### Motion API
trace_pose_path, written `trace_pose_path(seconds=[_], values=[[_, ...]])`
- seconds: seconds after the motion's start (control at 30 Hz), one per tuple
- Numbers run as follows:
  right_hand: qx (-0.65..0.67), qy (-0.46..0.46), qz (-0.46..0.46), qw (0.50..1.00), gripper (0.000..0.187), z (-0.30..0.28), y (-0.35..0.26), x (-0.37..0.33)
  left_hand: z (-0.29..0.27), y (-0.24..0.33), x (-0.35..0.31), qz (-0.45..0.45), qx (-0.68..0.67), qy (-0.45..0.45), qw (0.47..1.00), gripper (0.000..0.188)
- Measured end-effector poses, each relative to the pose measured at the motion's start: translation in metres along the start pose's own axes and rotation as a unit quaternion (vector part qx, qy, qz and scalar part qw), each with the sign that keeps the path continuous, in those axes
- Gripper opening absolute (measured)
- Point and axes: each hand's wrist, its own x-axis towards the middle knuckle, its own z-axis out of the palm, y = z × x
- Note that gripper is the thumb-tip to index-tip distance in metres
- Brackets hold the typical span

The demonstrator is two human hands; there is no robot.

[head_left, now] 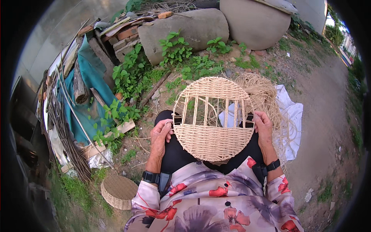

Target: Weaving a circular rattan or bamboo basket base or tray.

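Note:
A round woven straw panel [216, 141] rests over my lap, tilted toward me. Its lower half and top are densely woven. Across the middle runs an open band crossed by upright straw-coloured strands. At the panel's left rim my left hand [160, 133] is closed, with thumb and fingers pinching the edge where a strand comes out. My right hand [263, 125] grips the opposite rim, thumb on the near side and some fingers hidden behind. Beyond the panel lies a loose heap of straw-coloured cord [261, 91], partly on a white cloth [291, 116].
A finished-looking round woven piece [119, 189] sits on the ground at lower left. Farther left are teal sheeting [91, 69], bundled sticks [63, 143] and timber. Bricks [127, 33], a large clay cylinder [189, 33] and a big pot [255, 23] stand at the back among green plants.

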Motion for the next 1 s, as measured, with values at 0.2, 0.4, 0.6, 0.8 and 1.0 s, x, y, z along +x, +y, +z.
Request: trace_pose_path(seconds=[0.2, 0.4, 0.6, 0.8, 1.0], values=[[0.007, -0.01, -0.007, 1.0, 0.019, 0.0052, 0.0012, -0.0004, -0.0024, 0.0023, -0.0057, 0.01, 0.005, 0.007, 1.0, 0.025], [-0.005, -0.006, -0.033, 0.999, 0.02, 0.0084, 0.0017, -0.0011, -0.0029, 0.0015, -0.0043, 0.009, 0.015, 0.015, 1.0, 0.024], [0.002, 0.0, -0.024, 1.0, 0.016, 0.0079, -0.0023, -0.0016, -0.0034, 0.0014, -0.0032, 0.02, 0.015, 0.008, 1.0, 0.023], [0.001, -0.005, -0.03, 1.0, 0.017, 0.0038, 0.0031, -0.0006, -0.0025, 0.0009, -0.0038, 0.017, 0.022, 0.013, 1.0, 0.023], [0.022, -0.018, -0.013, 1.0, 0.018, 0.0025, 0.0005, -0.0027, -0.0028, 0.0007, -0.0076, 0.036, 0.011, 0.013, 0.999, 0.023]])
